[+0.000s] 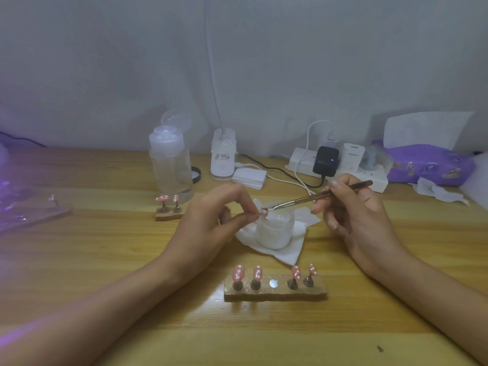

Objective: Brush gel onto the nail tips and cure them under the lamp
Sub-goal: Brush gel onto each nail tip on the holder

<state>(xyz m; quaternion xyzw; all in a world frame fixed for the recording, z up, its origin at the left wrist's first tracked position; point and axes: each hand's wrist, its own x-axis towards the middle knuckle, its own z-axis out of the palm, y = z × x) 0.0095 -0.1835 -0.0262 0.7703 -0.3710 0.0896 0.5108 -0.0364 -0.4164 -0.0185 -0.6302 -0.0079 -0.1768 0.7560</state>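
Left hand [211,220] pinches pink nail tip [263,212] between thumb and fingers over the gel jar [274,228] — right hand [353,210] grips brush [317,196], bristles touching the tip.

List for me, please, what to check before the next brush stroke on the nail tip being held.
1. Grip on the tip: ok. The left hand pinches the nail tip between thumb and fingertips.
2. Brush in position: ok. The right hand holds the brush with its end at the tip.
3. Gel on the brush: cannot tell, too small to see.
4. Drip cover: ok. The open jar on its tissue sits just below the tip.
5. Place to put the tip back: ok. The middle spot of the stand is free.
6. Curing light ready: cannot tell. Only a purple glow shows at the far left.
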